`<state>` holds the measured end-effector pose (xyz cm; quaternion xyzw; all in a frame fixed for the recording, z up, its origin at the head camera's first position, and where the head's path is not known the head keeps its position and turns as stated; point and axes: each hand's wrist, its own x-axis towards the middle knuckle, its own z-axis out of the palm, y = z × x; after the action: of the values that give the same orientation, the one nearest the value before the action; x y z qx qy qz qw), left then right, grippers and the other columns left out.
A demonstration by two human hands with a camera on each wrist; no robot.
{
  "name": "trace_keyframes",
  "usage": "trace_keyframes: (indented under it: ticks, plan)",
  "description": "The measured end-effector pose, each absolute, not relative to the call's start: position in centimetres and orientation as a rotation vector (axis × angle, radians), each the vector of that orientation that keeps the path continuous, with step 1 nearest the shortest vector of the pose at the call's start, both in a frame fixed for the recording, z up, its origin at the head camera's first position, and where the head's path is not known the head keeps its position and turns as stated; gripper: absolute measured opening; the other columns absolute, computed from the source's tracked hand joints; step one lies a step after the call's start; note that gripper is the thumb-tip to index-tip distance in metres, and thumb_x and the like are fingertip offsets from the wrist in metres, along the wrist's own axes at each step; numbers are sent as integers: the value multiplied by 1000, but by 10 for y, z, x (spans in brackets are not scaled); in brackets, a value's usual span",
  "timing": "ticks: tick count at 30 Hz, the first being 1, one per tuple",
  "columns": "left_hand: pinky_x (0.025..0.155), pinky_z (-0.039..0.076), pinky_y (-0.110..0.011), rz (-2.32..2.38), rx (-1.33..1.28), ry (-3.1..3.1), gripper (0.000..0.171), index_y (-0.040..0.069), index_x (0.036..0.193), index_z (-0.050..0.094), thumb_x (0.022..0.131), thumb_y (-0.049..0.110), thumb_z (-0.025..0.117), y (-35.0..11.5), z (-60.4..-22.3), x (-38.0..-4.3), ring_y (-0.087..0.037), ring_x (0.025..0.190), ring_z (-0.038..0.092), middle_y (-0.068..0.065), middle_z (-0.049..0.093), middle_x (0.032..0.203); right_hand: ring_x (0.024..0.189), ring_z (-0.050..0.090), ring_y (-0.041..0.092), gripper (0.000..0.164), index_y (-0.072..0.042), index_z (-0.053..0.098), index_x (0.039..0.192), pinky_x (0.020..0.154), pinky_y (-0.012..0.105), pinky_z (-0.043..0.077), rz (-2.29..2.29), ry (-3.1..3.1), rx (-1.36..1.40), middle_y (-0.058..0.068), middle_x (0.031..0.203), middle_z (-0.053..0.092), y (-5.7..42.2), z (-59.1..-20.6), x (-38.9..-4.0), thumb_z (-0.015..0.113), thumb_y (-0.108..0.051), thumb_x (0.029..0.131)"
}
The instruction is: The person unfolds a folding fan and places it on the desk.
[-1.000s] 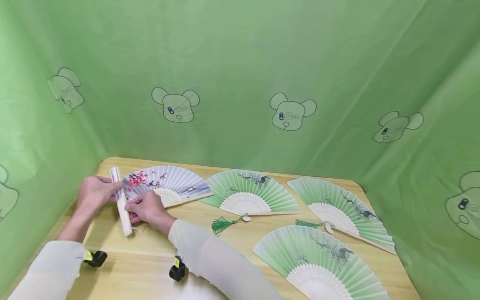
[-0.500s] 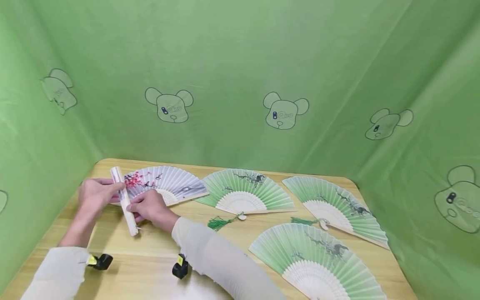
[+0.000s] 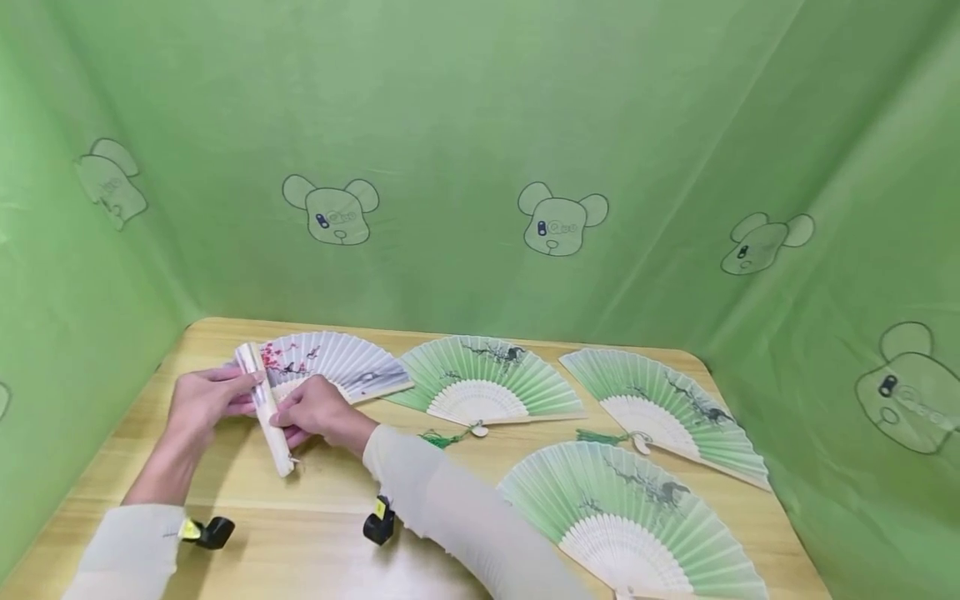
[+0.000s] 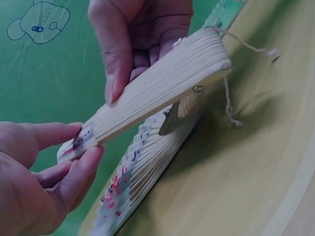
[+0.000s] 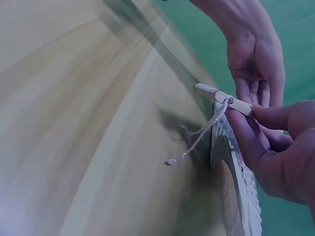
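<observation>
A folded hand fan (image 3: 267,412) with pale wooden ribs is held at a slant above the table's left part. My left hand (image 3: 206,402) pinches its patterned cloth end between thumb and fingers. Lower down, the thumb and fingers of my right hand (image 3: 321,410) grip the wooden ribs. A thin cord (image 5: 202,137) dangles from the riveted end, seen in the right wrist view. Just behind the hands lies a spread white-grey fan (image 3: 337,367) with red blossoms, partly covered by the folded fan and the right hand.
Three spread green fans lie on the wooden table (image 3: 300,533): one at the back middle (image 3: 483,379), one at the back right (image 3: 663,408), one at the front right (image 3: 637,508). Green tassels hang from the back two. Green curtain (image 3: 450,167) surrounds the table.
Both hands have shifted slightly to the right with the folded fan, whose lower end has swung rightward. The head view has turned a little, and the spread fans stay where they lay.
</observation>
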<state>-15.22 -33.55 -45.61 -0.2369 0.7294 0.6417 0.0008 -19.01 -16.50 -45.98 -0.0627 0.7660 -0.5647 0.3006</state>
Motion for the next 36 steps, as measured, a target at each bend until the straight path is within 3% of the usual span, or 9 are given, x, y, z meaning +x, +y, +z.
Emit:
trace_keyframes:
  ticks: [2, 4, 8, 10, 13, 20, 28, 32, 36]
  plan:
    - [81, 69, -25, 2094, -733, 2205, 64, -10, 147, 42, 97, 14, 74, -335, -457, -152, -8, 76, 76, 11, 73, 79, 54, 66, 23, 4, 7, 76, 87, 66, 45, 71, -1488, 2029, -185, 18, 69, 70, -161, -459, -191, 78, 9, 84]
    - [82, 69, -25, 2175, -710, 2107, 52, -3, 140, 54, 96, 13, 75, -334, -458, -152, -10, 77, 76, 9, 75, 81, 54, 65, 21, 4, 7, 76, 88, 67, 45, 71, -1485, 2021, -201, 18, 69, 70, -156, -458, -193, 78, 9, 85]
    - [85, 68, -24, 2322, -646, 1919, 13, 16, 106, 74, 96, 7, 73, -331, -460, -151, -12, 80, 77, 3, 76, 85, 54, 64, 20, 3, 8, 76, 89, 67, 44, 71, -1481, 2009, -228, 17, 70, 70, -145, -456, -195, 76, 9, 86]
    - [86, 68, -23, 2362, -619, 1870, 19, 22, 92, 76, 97, 5, 70, -327, -461, -151, -12, 81, 77, 3, 75, 87, 55, 65, 19, 3, 8, 76, 90, 68, 45, 71, -1474, 2007, -247, 17, 70, 71, -140, -456, -197, 76, 9, 87]
    - [86, 68, -22, 2392, -613, 1834, 26, 23, 88, 76, 98, 1, 68, -320, -462, -151, -11, 81, 77, 3, 74, 87, 54, 65, 19, 4, 8, 76, 91, 66, 43, 71, -1465, 2000, -270, 17, 71, 72, -131, -455, -199, 75, 10, 87]
    - [85, 67, -19, 2401, -608, 1844, 30, 23, 88, 76, 101, 0, 62, -299, -465, -151, -8, 81, 74, 7, 73, 88, 54, 66, 18, 7, 10, 76, 95, 55, 32, 69, -1463, 1960, -292, 20, 75, 74, -109, -456, -202, 74, 10, 88]
    - [83, 68, -20, 2368, -637, 1872, 27, 20, 90, 74, 102, 0, 61, -270, -468, -151, -7, 79, 73, 7, 72, 87, 56, 65, 15, 8, 10, 76, 96, 57, 30, 69, -1437, 1977, -318, 19, 76, 75, -81, -457, -199, 74, 8, 89]
    - [83, 69, -21, 2365, -613, 1864, 14, 9, 105, 72, 102, 1, 60, -257, -469, -150, -7, 79, 74, 6, 73, 86, 58, 67, 15, 8, 9, 76, 97, 59, 31, 70, -1439, 1972, -316, 17, 77, 75, -65, -459, -196, 75, 7, 89]
    - [86, 69, -24, 2339, -562, 1884, 20, -1, 122, 64, 103, 1, 60, -243, -469, -149, -9, 80, 74, 4, 74, 87, 58, 67, 16, 8, 8, 75, 97, 61, 32, 70, -1455, 1951, -327, 17, 77, 75, -48, -460, -193, 74, 7, 89]
